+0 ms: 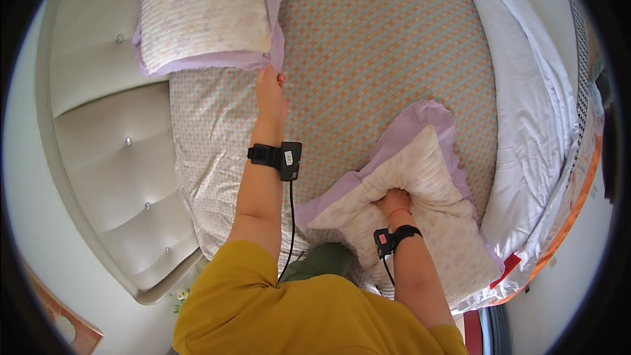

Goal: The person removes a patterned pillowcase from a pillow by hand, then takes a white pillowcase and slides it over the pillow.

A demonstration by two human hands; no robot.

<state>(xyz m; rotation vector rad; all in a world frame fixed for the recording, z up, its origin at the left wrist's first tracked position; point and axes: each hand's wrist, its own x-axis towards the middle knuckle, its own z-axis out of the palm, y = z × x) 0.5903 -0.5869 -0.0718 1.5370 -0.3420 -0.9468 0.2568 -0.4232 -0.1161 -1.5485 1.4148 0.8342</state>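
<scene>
Currently, the left grip (271, 77) clamps a corner of the far pillow (207, 13), beside the headboard (112, 138); the right grip (394, 202) clamps the bunched near pillow (437, 243) by the near edge of the bed (388, 46), one corner pointing across open sheet, long axis unclear.

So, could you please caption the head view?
Left hand at corner of rectangular lilac-edged cream fabric pillow, right hand sunk into another.

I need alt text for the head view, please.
A person's left hand touches the lilac-trimmed corner of a far pillow; the right hand presses into a crumpled near pillow. Beneath is a checked bedsheet, with a tufted headboard at left.
</scene>
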